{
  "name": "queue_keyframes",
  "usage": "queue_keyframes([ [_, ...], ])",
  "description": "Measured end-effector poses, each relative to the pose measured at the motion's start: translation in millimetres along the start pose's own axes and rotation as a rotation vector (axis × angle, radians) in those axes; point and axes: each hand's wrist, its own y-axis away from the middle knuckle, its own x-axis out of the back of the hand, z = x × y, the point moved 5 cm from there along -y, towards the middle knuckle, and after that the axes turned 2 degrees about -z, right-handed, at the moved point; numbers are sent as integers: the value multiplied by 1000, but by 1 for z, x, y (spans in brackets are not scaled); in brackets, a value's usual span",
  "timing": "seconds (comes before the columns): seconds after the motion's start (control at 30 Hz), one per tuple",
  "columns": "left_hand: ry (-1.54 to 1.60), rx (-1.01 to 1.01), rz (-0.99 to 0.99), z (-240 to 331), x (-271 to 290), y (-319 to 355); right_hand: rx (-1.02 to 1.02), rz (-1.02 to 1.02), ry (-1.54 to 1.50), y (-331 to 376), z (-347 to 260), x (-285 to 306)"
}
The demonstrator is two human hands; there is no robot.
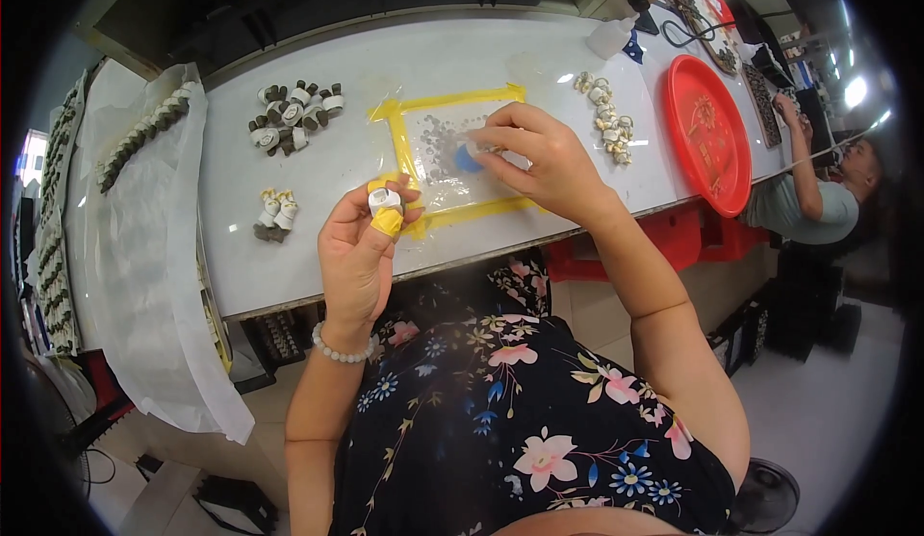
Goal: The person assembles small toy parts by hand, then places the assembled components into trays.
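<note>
Left hand [358, 247] pinches small white ring part [385, 198] above table [289, 247] edge; right hand [539, 156] fingertips closed on blue cap [468, 158] over yellow-taped sheet [452, 156]. We judge: keep dabs light, part steady.

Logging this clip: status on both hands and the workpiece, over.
Left hand grips a small white part, fingertips yellow-taped. Right hand pinches a blue piece over the yellow-taped pad. Nothing in the way.

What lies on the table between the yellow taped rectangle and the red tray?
In the head view, a loose row of small white and dark parts lies on the white table, between the yellow taped rectangle and the red tray.
</note>
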Motion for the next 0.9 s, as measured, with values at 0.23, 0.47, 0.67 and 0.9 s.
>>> queue_keyframes([
  [0.23,-33,17,49,-16,2,-1,-5,9,6,0,0,4],
  [0.47,-52,55,11,-23,-2,-4,-5,-12,9,0,2,0],
  [0.67,-19,81,-10,-25,-1,-6,-134,58,-430,0,-7,4],
  [0.9,-4,80,-53,-23,0,-6,-173,-73,-656,1,-15,-9],
])
